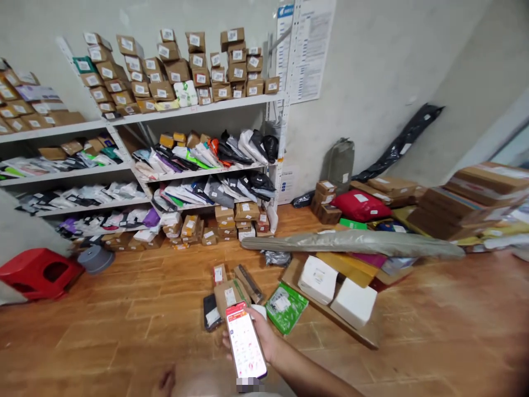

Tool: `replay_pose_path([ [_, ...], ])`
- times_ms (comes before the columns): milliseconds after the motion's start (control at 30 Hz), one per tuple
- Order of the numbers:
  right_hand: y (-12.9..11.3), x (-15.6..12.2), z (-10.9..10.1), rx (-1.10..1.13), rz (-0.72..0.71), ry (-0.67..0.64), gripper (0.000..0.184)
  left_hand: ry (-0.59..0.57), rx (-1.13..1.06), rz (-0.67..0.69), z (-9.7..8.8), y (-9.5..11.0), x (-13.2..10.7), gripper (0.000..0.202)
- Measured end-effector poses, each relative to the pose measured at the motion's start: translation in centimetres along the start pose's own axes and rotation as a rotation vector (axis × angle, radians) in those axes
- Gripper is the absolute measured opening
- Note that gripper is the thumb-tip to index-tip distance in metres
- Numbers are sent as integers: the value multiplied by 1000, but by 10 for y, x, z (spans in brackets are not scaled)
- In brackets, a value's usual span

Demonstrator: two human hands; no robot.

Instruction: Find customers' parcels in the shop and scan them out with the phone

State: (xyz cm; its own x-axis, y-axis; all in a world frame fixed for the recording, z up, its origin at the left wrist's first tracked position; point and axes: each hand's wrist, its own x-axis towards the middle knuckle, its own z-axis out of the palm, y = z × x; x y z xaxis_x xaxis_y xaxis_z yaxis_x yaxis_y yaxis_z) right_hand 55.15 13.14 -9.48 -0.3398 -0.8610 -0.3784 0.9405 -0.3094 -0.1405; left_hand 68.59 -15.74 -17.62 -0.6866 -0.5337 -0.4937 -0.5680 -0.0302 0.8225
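My right hand [268, 337] holds a smartphone [245, 342] upright, its lit screen showing a red and white app. The fingers wrap round the phone's back and edges, and my forearm comes in from the lower right. Just beyond the phone, on the wooden floor, lie a small cardboard parcel [231, 292] with a white label, a black packet [211, 314] and a green packet [285, 306]. A blurred bit of what seems to be my left hand [167, 380] shows at the bottom edge, and its fingers are unclear.
White metal shelves [198, 109] along the wall are packed with labelled boxes and bagged parcels. Two white boxes [318, 278] rest on flat cardboard, behind them a long grey wrapped bundle [351, 242]. Cardboard boxes [467, 198] are stacked at right. A red stool [37, 271] stands at left.
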Motion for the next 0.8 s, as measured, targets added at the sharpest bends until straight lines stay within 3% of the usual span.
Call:
replay_pose_path([
  [67,-21,6,4,-6,-73,-39,59,-127,-39,-28,30,28,20,82],
  [167,-43,19,18,-11,-182,-62,55,-412,10,5,70,81,26,79],
  [233,-51,28,32,-15,-235,-72,54,-598,62,43,84,117,19,77],
  [333,-56,47,57,-34,-335,-81,52,-914,-24,26,87,161,10,78],
  [400,-58,62,71,-43,-417,-69,52,-1075,-153,-14,83,183,13,79],
  [467,-60,81,84,-35,-491,-58,53,-1118,-263,-72,75,198,22,80],
  [633,-64,139,118,-139,-607,-11,60,-1104,-571,-106,42,223,53,57],
  [733,-62,180,150,-296,-645,79,65,-1041,-653,-66,6,238,72,43],
  [800,-61,212,171,-366,-783,228,58,-984,-669,-38,-22,251,89,45],
])
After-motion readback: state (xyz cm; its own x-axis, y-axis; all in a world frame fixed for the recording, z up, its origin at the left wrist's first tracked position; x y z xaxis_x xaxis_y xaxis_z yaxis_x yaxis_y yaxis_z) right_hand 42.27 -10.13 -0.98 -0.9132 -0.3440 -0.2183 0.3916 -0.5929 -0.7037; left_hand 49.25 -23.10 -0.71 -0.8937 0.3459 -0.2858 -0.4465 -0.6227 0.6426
